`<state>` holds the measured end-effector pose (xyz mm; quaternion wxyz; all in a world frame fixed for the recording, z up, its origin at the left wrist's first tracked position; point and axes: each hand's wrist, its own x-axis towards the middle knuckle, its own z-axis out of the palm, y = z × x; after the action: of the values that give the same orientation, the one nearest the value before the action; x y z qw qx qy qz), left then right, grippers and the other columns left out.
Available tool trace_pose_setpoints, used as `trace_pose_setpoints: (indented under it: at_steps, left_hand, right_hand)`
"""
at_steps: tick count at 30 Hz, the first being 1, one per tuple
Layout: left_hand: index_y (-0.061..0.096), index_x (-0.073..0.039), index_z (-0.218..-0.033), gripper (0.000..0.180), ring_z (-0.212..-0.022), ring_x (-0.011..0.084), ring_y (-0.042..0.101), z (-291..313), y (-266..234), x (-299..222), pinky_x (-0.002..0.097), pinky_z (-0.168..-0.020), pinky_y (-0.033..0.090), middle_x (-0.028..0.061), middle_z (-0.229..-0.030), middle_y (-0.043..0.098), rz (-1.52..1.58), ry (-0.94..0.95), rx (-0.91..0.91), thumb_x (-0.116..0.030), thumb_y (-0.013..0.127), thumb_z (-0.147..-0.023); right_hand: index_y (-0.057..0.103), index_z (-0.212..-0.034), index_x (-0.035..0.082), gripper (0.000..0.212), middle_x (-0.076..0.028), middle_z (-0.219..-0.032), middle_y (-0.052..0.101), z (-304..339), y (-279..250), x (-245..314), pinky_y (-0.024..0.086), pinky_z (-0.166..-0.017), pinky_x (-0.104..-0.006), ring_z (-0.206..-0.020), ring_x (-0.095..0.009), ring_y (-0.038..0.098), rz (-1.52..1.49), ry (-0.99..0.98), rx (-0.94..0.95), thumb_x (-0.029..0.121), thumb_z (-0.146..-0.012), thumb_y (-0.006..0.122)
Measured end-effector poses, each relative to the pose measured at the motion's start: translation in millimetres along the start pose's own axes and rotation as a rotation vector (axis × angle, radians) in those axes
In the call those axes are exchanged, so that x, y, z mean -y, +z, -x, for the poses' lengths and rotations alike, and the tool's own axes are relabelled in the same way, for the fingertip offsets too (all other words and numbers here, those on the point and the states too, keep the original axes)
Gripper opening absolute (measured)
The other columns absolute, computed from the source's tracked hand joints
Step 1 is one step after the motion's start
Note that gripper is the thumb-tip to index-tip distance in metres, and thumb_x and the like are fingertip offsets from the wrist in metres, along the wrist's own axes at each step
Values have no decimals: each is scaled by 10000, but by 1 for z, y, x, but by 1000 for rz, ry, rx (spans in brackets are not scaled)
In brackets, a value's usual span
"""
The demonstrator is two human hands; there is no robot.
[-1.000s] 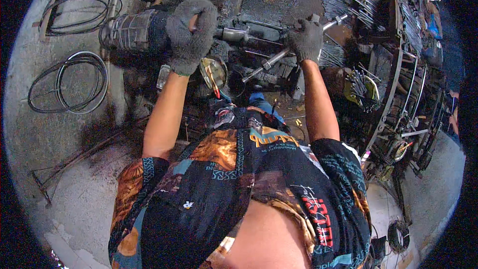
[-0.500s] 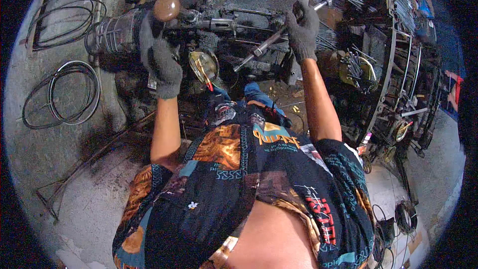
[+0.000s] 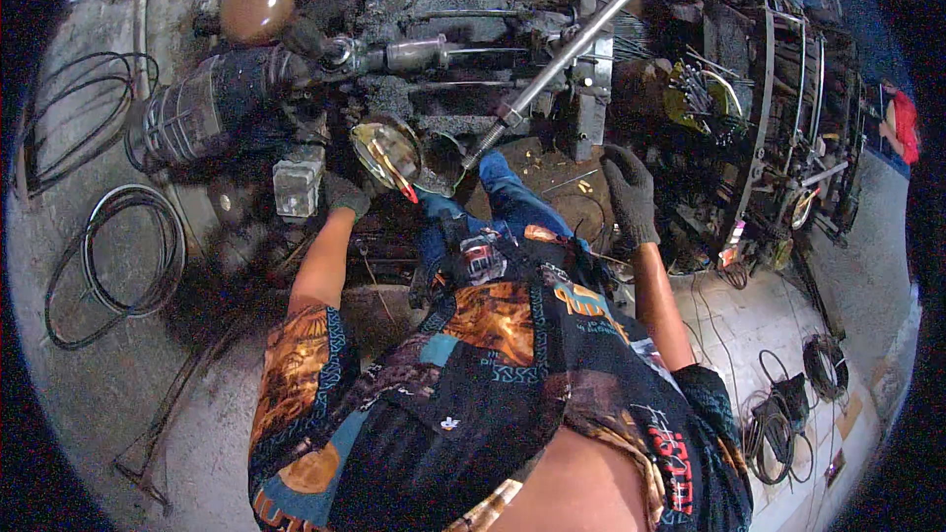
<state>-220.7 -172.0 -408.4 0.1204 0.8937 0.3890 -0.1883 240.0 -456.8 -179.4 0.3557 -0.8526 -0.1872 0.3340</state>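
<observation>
My right hand [image 3: 631, 195], in a dark grey knitted glove, hovers beside the machine's right end. Its fingers are stretched out and hold nothing. My left hand [image 3: 347, 197], gloved alike, is beside a grey metal box [image 3: 298, 185] under the motor; its fingers are mostly hidden in shadow. A long metal rod [image 3: 581, 44] with collars lies slantwise across the machine [image 3: 473, 103], its far end up to the right and its near end close to a round pan. That pan [image 3: 387, 153] has a red-tipped brush [image 3: 402, 182] resting in it.
A large motor [image 3: 212, 103] and a brown round knob [image 3: 258, 5] are at the left. Coiled cables hang on the left wall [image 3: 118, 256]. On the right stands a metal rack [image 3: 764, 128] by a yellowish container of thin rods [image 3: 705, 103]. Another person's red sleeve [image 3: 902, 128] shows far right.
My right hand has let go of the rod and come down toward me. My left hand has left the area by the knob and dropped beside the grey box. The view has shifted.
</observation>
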Motion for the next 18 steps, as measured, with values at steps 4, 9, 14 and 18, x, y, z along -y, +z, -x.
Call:
trace_pose_setpoints:
  at_steps: [4,9,14,18]
  left_hand:
    - [545,-68,-1418,603,-1275,395,539,1,29,18,470,-1102,411,221,-1388,580,120,96,19,-395,580,-913]
    - [577,-110,-1397,571,-1217,390,583,73,36,31,482,-1056,445,192,-1346,620,250,230,55,-432,567,-925]
    - [609,-153,-1375,543,-1158,385,626,89,33,-3,493,-1010,479,164,-1304,660,350,302,68,-469,554,-938]
    - [625,-214,-1372,538,-1232,336,595,92,-6,-24,471,-1039,463,89,-1361,645,1238,-218,239,-508,550,-928]
  right_hand:
    - [673,-1235,4,283,-114,-1199,707,5,3,8,503,-979,-342,-1088,-205,652,28,68,45,117,-978,637]
    - [667,-1261,5,328,-131,-1208,711,-1,7,6,503,-979,-356,-1110,-222,657,31,170,91,169,-978,645]
    - [654,-1275,-22,344,-121,-1233,702,-15,28,-5,474,-1005,-317,-1138,-189,632,2,189,208,145,-975,647]
    - [632,-1314,-19,370,-101,-1179,715,-31,68,13,496,-961,-326,-1100,-191,636,-28,208,367,141,-981,633]
